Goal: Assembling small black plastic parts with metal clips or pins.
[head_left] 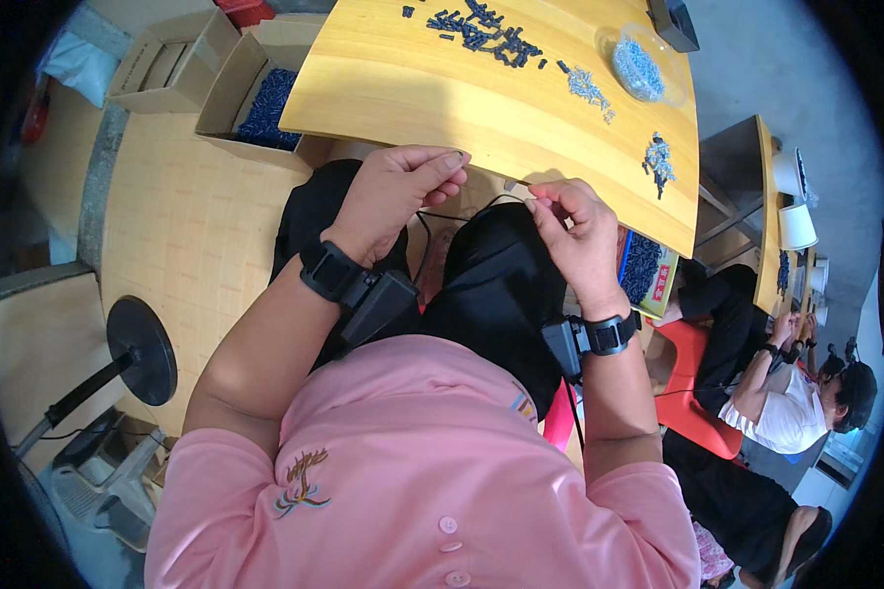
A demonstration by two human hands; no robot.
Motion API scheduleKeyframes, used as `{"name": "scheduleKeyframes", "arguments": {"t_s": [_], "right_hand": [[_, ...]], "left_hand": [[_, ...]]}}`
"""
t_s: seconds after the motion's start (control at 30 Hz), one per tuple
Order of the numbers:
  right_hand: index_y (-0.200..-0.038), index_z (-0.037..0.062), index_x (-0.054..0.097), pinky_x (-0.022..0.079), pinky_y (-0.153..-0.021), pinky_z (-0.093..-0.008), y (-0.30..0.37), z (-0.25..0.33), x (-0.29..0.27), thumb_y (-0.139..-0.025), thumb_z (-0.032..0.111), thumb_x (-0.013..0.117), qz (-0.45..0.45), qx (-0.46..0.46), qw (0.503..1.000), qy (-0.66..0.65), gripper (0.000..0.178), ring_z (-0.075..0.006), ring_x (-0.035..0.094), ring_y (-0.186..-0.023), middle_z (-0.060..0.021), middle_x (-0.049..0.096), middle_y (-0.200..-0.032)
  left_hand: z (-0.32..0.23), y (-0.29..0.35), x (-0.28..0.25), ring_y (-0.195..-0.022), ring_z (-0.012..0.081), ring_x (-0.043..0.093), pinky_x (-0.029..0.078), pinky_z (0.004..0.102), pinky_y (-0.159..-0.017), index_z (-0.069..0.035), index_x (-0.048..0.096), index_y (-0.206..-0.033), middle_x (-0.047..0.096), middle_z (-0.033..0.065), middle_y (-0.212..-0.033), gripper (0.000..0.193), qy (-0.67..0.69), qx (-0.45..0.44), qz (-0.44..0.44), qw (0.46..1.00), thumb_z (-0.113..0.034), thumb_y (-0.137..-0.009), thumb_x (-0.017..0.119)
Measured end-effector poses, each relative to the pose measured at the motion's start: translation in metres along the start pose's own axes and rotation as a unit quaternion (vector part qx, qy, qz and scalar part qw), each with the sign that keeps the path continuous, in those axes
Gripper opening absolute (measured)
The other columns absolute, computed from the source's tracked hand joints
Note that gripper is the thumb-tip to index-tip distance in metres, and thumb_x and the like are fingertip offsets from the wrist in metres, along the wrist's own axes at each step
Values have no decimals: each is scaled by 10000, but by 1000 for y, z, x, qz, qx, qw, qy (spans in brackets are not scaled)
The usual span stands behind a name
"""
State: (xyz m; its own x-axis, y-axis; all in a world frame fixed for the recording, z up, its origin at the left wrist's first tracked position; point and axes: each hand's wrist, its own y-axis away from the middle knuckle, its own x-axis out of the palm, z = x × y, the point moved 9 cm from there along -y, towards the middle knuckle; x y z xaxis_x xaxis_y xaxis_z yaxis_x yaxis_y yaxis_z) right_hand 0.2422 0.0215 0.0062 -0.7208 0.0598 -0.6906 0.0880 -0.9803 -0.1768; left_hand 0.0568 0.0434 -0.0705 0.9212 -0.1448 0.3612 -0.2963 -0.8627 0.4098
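Note:
Both my hands are raised over my lap, close to the near edge of the wooden table [383, 88]. My left hand [395, 196] is closed, thumb pressed against the index finger near the edge. What it pinches, if anything, is too small to make out. My right hand [581, 236] sits a little to the right, thumb and forefinger also pinched together; any item in it is too tiny to name. Farther back on the tabletop lie a scattered pile of small black pieces [491, 39], some light blue pieces [587, 88] and a mixed heap [658, 162].
Light blue pieces [638, 71] fill a clear bowl at the table's right. Cardboard boxes [231, 147] stand at the left, one holding dark pieces [270, 113]. More dark pieces [642, 265] lie in a box below the table's right edge. A co-worker [781, 402] sits at far right.

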Motion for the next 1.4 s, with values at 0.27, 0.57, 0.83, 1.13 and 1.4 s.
{"name": "scheduleKeyframes", "arguments": {"t_s": [0.27, 0.57, 0.83, 1.13, 1.4], "right_hand": [[-1021, 16, 614, 489, -649, -299, -6, 46, 11, -723, 43, 706, 54, -51, 996, -41, 313, -223, 600, -786, -106, 589, -843], [-939, 5, 607, 469, -764, -388, 4, 65, 18, -704, 51, 689, 44, -132, 990, 8, 254, -335, 566, -856, -147, 593, -884], [-909, 4, 614, 476, -740, -376, 10, 71, 11, -702, 36, 675, 16, -155, 987, 43, 219, -334, 568, -848, -151, 586, -868], [-891, 10, 609, 471, -733, -388, 4, 75, 15, -701, 29, 663, 6, -160, 987, 30, 199, -332, 561, -829, -138, 578, -844], [-935, 3, 631, 485, -685, -359, -29, 43, -4, -734, 64, 674, 10, -89, 996, 15, 215, -303, 586, -786, -150, 603, -834]], "left_hand": [[-13, 7, 13, -722, 47, 535, 437, 187, -671, -20, 674, -1019, 637, -6, -840, 241, -39, 30, 51, 997, -214, -883, 629], [2, 28, 37, -718, 47, 519, 427, 182, -673, -14, 674, -1007, 635, -6, -829, 262, -38, 1, 89, 995, -235, -869, 648], [12, 28, 40, -732, 47, 526, 435, 181, -683, 26, 651, -1040, 634, 13, -842, 298, -14, -17, 74, 997, -212, -859, 654], [8, 26, 33, -754, 44, 534, 435, 174, -697, 10, 648, -1052, 641, 10, -882, 263, -16, 6, 70, 997, -170, -861, 646], [-4, 9, 34, -764, 57, 560, 449, 183, -705, -12, 647, -1022, 643, 13, -864, 213, 10, 5, 58, 998, -177, -891, 616]]}}
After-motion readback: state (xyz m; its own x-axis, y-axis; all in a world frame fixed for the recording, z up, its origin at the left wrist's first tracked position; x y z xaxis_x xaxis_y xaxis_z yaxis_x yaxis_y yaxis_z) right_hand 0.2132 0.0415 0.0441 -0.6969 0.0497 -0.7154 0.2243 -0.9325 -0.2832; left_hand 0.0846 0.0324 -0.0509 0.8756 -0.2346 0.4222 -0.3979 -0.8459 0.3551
